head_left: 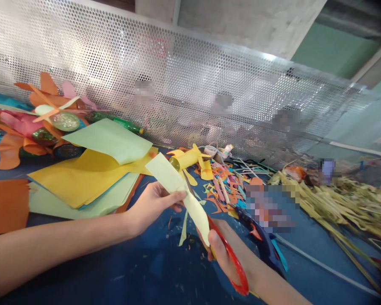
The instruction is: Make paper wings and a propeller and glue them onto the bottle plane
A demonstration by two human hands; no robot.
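One pale strip (194, 207) in left hand (158, 200) | red-handled scissors (235, 260) in right hand (220, 253) | scraps (225, 173), perforated screen (190, 76) beyond

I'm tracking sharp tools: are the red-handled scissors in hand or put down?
In hand: the right hand grips the scissors by their red handle, up off the blue table.

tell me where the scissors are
In the head view, the scissors are low and right of centre, held in the right hand, by the lower end of the pale green strip.
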